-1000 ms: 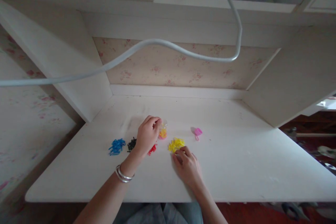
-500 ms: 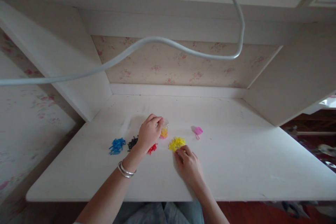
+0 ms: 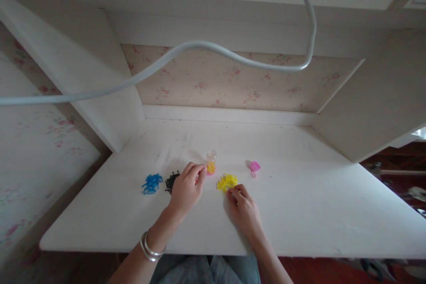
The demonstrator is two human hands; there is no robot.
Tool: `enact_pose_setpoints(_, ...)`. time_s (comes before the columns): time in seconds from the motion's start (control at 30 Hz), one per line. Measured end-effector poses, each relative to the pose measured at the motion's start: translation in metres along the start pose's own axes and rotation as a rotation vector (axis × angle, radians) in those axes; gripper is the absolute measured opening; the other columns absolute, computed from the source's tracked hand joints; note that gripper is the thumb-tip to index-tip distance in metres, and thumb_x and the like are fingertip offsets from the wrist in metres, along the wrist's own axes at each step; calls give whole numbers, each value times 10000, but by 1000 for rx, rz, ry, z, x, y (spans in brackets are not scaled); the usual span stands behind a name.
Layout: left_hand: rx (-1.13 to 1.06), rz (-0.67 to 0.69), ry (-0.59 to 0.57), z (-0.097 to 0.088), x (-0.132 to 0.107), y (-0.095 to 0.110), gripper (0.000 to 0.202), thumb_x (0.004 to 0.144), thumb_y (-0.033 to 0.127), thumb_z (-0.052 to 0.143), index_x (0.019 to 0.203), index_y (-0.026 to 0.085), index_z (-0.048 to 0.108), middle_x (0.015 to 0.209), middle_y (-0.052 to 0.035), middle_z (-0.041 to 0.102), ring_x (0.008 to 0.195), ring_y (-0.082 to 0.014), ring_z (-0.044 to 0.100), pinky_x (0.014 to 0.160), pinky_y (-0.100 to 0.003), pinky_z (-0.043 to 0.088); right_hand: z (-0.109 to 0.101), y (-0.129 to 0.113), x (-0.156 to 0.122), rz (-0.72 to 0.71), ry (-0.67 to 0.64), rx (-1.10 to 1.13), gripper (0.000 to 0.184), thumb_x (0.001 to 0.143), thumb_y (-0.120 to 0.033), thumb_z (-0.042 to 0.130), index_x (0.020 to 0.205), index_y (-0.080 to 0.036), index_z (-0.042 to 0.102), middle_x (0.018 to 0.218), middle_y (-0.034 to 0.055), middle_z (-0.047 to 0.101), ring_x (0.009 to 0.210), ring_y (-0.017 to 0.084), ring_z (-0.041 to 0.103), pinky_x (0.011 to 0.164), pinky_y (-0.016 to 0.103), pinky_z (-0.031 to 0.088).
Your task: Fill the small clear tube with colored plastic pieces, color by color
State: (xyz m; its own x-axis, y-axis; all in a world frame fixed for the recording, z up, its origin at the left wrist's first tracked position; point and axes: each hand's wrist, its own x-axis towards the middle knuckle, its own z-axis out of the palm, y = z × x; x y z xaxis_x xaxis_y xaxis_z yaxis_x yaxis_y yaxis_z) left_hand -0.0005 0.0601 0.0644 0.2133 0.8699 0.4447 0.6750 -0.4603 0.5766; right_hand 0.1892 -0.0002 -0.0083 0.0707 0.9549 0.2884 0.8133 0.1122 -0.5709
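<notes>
A small clear jar (image 3: 211,162) with yellow and orange bits inside and a pink base stands upright on the white desk. My left hand (image 3: 187,188) is just left of the jar, over a mostly covered red pile (image 3: 196,179), thumb and fingers closed together. Whatever is in that pinch is hidden. At the near right edge of a pile of small yellow pieces (image 3: 226,182), my right hand (image 3: 244,208) rests on the desk with its fingertips closed. I cannot make out a piece between them. Black pieces (image 3: 171,182) lie partly behind my left hand.
Blue pieces (image 3: 152,183) are heaped at the left. A pink object (image 3: 254,167) with a small loop lies right of the jar. Across the upper view runs a white cable (image 3: 199,45). Side panels and an overhead shelf (image 3: 293,0) enclose the desk (image 3: 316,204).
My left hand has drawn back from the jar's top, down and toward me over the red pile, uncovering the jar. My right hand stays by the yellow pile. The view has shifted slightly.
</notes>
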Motion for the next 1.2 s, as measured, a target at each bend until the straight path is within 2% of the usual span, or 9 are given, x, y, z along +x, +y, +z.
enact_pose_setpoints(0.17,3,-9,-191,24,-36,-2,204,909,269,427,972,231,617,967,-50,644,837,-157,614,756,-265,475,-3,0,1,48,79,132,363,946,-401,350,904,-208,655,935,70,598,768,156,609,701,259,474)
enact_pose_setpoints(0.3,15,-37,-281,42,-42,-4,206,874,268,482,1033,240,610,1014,-51,645,882,-170,630,779,-270,477,-5,2,2,97,134,199,362,938,-428,371,862,-200,643,926,76,595,754,156,598,689,265,480)
enact_pose_setpoints(0.57,145,-74,-309,58,-31,-4,163,856,304,511,969,246,613,979,-35,646,852,-172,634,646,-237,448,-3,3,3,143,171,220,366,925,-449,396,822,-196,639,906,62,592,734,150,582,683,264,466)
enact_pose_setpoints(0.8,122,-51,-290,58,-32,-11,188,911,273,430,911,226,611,932,-34,641,842,-156,631,661,-230,441,-1,4,10,181,230,288,350,910,-456,437,819,-186,641,889,54,587,714,143,566,630,251,461)
enact_pose_setpoints(0.9,116,-35,-270,59,-33,-13,220,928,274,402,906,220,614,922,-37,636,860,-156,623,683,-234,447,-5,-7,23,162,275,309,343,905,-449,450,814,-181,643,871,50,588,692,132,554,597,242,456)
enact_pose_setpoints(1.07,163,-40,-273,62,-34,-13,248,943,273,374,904,215,612,931,-35,630,854,-150,623,695,-234,450,-17,-43,65,45,361,295,308,901,-420,475,821,-183,653,885,47,591,718,120,551,615,229,458)
enact_pose_setpoints(1.2,219,-49,-293,61,-35,-12,252,947,262,355,910,226,602,933,-18,626,837,-141,628,661,-228,443,-21,-64,94,-16,370,298,315,907,-422,462,822,-185,651,887,34,576,662,98,537,602,226,454)
